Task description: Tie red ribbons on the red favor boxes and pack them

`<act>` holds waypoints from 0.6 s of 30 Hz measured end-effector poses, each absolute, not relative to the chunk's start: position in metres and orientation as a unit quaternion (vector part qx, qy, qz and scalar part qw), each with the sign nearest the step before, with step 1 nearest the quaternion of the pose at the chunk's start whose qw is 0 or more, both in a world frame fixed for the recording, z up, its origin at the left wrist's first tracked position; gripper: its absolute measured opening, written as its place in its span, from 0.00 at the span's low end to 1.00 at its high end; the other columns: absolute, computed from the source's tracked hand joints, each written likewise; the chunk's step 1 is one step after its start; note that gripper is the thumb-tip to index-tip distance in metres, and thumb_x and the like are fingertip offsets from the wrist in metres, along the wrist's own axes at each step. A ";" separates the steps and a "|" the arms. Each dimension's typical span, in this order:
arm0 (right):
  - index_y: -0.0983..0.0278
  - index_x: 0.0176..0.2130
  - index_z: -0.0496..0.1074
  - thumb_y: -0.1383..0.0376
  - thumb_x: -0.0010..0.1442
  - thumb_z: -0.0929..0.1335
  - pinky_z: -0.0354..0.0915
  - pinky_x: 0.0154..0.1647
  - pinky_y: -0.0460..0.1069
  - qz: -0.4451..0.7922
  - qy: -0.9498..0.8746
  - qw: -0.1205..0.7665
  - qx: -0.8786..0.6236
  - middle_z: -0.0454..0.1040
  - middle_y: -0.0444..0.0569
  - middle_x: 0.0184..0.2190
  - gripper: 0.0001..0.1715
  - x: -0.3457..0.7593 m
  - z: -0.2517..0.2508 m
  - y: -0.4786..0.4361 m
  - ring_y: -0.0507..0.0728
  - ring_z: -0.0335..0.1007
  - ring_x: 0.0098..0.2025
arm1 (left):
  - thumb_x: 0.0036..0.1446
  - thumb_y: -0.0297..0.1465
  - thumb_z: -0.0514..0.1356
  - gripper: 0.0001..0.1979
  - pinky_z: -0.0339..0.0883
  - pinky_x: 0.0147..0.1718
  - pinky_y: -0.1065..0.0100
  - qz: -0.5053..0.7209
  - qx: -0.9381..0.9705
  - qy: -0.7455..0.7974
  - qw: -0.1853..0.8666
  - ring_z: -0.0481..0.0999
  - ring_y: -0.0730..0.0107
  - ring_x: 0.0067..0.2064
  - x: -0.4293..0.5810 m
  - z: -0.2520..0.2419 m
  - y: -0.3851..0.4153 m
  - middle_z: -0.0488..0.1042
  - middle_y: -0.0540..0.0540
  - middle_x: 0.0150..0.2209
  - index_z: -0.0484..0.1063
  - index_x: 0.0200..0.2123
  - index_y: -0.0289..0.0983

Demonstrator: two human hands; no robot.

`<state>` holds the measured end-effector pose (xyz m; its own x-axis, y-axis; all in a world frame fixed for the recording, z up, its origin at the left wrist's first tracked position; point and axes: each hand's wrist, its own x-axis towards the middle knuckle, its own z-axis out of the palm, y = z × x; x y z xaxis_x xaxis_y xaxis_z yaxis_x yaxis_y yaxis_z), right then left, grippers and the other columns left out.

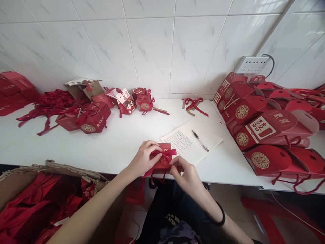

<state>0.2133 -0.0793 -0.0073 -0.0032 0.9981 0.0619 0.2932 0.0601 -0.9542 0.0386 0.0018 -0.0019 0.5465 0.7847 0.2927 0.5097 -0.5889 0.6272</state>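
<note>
A small red gift box point(164, 162) sits at the front edge of the white table point(122, 139), with a red ribbon bow point(166, 153) on its top. My left hand point(144, 157) is closed, its fingers pinching the left loop of the ribbon. My right hand point(183, 171) is closed too, pinching the ribbon at the box's right side. Loose ribbon tails hang down over the table edge beneath the box.
An open notebook point(193, 144) with a pen point(200, 140) lies just behind the box. Finished red boxes point(88, 117) and loose ribbons point(50, 101) lie at the back left. Flat red boxes point(266, 128) are stacked at the right. A cardboard carton point(50, 200) of red pieces stands lower left.
</note>
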 end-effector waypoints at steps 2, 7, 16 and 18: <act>0.63 0.33 0.65 0.65 0.56 0.61 0.60 0.25 0.45 0.455 -0.552 0.431 -0.550 0.70 0.43 0.23 0.05 0.210 -0.009 -0.088 0.51 0.64 0.23 | 0.58 0.31 0.56 0.05 0.62 0.51 0.57 0.282 0.837 0.392 0.258 0.66 0.64 0.49 0.040 -0.002 0.001 0.68 0.46 0.41 0.71 0.37 0.39; 0.63 0.34 0.62 0.60 0.55 0.63 0.58 0.18 0.43 0.582 -0.453 0.447 -0.506 0.67 0.39 0.16 0.09 0.209 -0.008 -0.092 0.49 0.61 0.16 | 0.56 0.30 0.57 0.03 0.62 0.51 0.56 0.295 0.824 0.412 0.254 0.66 0.63 0.49 0.044 -0.003 -0.003 0.68 0.46 0.41 0.71 0.33 0.39; 0.63 0.33 0.61 0.60 0.56 0.63 0.57 0.18 0.42 0.605 -0.445 0.461 -0.474 0.67 0.38 0.15 0.09 0.208 -0.020 -0.095 0.48 0.60 0.16 | 0.56 0.28 0.56 0.03 0.62 0.49 0.58 0.314 0.821 0.429 0.207 0.66 0.63 0.47 0.052 -0.006 -0.009 0.68 0.47 0.38 0.69 0.31 0.38; 0.63 0.36 0.61 0.60 0.57 0.63 0.58 0.19 0.43 0.597 -0.466 0.443 -0.480 0.67 0.38 0.16 0.09 0.209 -0.025 -0.096 0.48 0.61 0.17 | 0.56 0.28 0.55 0.02 0.62 0.49 0.58 0.311 0.824 0.426 0.207 0.66 0.63 0.47 0.050 -0.005 -0.008 0.69 0.46 0.38 0.68 0.32 0.38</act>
